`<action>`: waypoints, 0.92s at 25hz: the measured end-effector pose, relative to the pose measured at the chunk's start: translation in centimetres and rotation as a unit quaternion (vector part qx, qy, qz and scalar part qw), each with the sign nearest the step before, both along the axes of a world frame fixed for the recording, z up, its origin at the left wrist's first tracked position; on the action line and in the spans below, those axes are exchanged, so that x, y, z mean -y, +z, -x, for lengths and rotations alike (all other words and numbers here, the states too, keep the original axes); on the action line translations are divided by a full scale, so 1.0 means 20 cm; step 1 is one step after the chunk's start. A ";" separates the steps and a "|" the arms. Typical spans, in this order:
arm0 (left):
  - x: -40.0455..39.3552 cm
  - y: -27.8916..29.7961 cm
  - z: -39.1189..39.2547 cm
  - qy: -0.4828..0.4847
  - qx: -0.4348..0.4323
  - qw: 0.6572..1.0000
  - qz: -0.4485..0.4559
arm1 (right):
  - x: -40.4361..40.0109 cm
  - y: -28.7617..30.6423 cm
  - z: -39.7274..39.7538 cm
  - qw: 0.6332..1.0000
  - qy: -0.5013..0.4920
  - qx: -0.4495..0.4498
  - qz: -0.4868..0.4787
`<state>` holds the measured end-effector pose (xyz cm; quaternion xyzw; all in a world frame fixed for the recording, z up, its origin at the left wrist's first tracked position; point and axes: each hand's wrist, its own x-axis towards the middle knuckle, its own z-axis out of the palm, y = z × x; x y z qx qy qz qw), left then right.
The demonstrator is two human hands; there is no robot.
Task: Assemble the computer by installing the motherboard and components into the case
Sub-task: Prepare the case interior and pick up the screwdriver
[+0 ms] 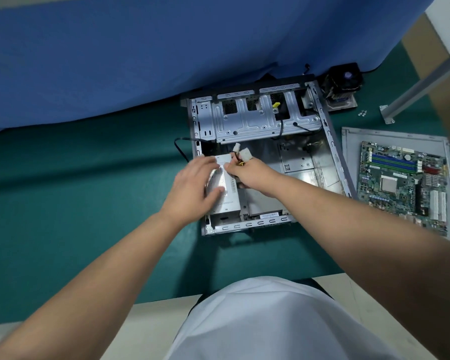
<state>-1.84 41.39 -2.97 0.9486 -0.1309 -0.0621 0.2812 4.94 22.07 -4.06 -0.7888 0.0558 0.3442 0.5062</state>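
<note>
An open grey computer case (330,141) lies flat on the green table. In its near-left corner sits a silver power supply (227,196). My left hand (192,185) lies on top of the power supply, thumb against its face. My right hand (252,170) grips the power supply's cable bundle, and two white connectors (240,152) stick up above its fingers. The green motherboard (403,183) lies outside the case on a grey side panel (390,135) to the right.
A black CPU cooler (342,83) stands beyond the case's far-right corner. A few small screws (362,113) lie near a grey metal post (421,84). A blue cloth (140,61) rises behind the case. A black cable (179,149) loops out on the case's left.
</note>
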 end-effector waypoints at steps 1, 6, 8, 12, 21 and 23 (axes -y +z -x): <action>0.00 -0.02 0.01 -0.023 -0.043 0.998 -0.029 | 0.01 -0.01 0.01 1.000 -0.020 -0.023 -0.001; -0.02 -0.05 -0.07 -0.043 -0.118 0.989 -0.072 | 0.00 -0.01 0.00 0.998 -0.012 -0.052 -0.016; -0.03 -0.06 -0.10 -0.054 -0.138 0.986 -0.071 | -0.02 0.00 -0.02 0.996 -0.001 -0.088 -0.003; -0.05 -0.08 -0.11 -0.067 -0.153 0.984 -0.067 | -0.02 -0.05 -0.03 0.992 0.004 -0.122 -0.021; -0.05 -0.07 -0.10 -0.062 -0.163 0.984 -0.039 | 0.04 -0.11 0.04 0.994 0.021 -0.076 -0.070; -0.05 -0.07 -0.10 -0.057 -0.165 0.984 -0.039 | 0.03 -0.11 0.03 0.995 0.030 -0.083 -0.044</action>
